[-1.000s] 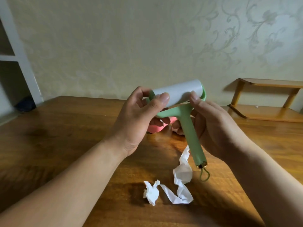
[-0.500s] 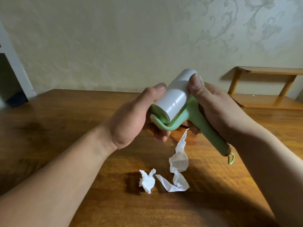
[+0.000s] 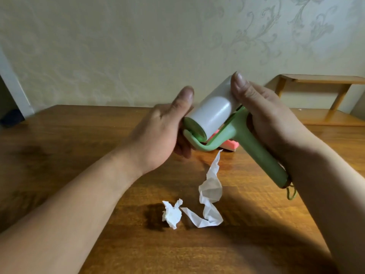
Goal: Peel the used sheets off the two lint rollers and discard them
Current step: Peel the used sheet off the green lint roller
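I hold a green lint roller (image 3: 254,151) above the wooden table (image 3: 79,155). Its white sheet roll (image 3: 213,109) points toward me and to the left. My right hand (image 3: 266,119) grips the handle near the roll, thumb pressed on the roll's far end. My left hand (image 3: 160,133) cups the roll's near end, thumb raised beside it and fingers under the frame. A pink lint roller (image 3: 288,146) lies on the table behind, mostly hidden. Two peeled sheets lie below: a crumpled ball (image 3: 171,214) and a long twisted strip (image 3: 209,194).
A low wooden shelf (image 3: 320,99) stands at the back right against the patterned wall. A white frame edge (image 3: 13,89) and a dark object (image 3: 11,117) sit at the far left.
The roller has swung from lying crosswise to pointing its roll end toward me, handle out to the right. My right thumb shifted onto the roll's far end; my left thumb lifted off it.
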